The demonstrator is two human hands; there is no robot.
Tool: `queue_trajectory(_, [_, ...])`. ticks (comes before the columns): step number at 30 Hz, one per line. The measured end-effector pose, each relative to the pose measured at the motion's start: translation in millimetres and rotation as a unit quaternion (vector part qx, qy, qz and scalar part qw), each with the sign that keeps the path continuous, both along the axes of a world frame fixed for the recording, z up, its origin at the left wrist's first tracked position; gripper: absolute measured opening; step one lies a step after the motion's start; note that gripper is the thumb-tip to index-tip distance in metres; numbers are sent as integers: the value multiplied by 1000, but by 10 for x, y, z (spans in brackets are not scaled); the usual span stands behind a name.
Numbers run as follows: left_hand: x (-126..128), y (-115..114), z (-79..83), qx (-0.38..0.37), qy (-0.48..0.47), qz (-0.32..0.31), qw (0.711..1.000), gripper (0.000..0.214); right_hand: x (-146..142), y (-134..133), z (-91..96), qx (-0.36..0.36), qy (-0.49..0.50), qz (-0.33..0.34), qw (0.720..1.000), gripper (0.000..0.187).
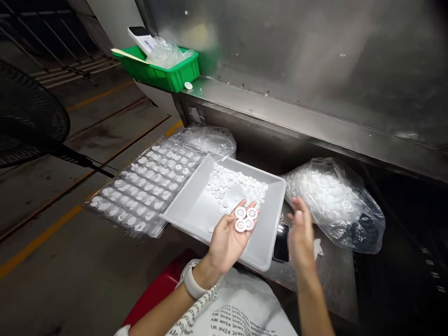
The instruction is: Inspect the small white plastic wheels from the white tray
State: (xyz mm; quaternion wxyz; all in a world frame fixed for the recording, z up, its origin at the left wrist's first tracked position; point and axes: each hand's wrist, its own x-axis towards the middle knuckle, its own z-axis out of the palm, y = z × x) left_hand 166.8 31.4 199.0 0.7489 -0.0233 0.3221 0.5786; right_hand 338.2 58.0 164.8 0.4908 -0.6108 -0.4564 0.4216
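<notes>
Because they are so small and thin, the three white spoked plastic discs [245,219] look almost weightless, stiff rather than soft, and smooth enough to slide off a tilted surface. They lie flat on the fingertips of the left hand [227,238], touching one another, just above the near part of the shallow white rectangular plastic tray [196,210]. Nothing clamps them. The hand is turned palm-up with its fingers loosely extended, so the discs rest on it and are not pinched. Judging by their shape, the surest hold on any one of them would be a light pinch across the rim between thumb and forefinger. The thin spokes look like the weaker place to press. The left wrist, wearing a white-strapped watch [191,280], angles up from the lower middle of the view.

The right hand [300,231] hangs apart from the left, beside the tray's right edge, fingers spread and holding nothing. It is blurred, so finer detail is lost.

A loose heap of similar white discs [238,186] fills the tray's far corner. A clear moulded blister sheet [143,186] with rows of pockets lies to the left, and a clear plastic bag of white parts [332,196] sits near the right hand.
</notes>
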Motion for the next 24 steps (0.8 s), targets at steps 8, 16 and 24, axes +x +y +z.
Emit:
queue_trajectory(8, [-236,-34,71,100,155,-54,981,55,-1188,-164,136,16,280,-22,959,56])
queue_trajectory(16, [-528,-44,116,231,318,-67,917,45,-1680,-42,39,-7,504,-37,863,51])
queue_trajectory(24, [-936,121,17,200,255,-140,936,54,-1791,-185,382,-8,623,4,782,59])
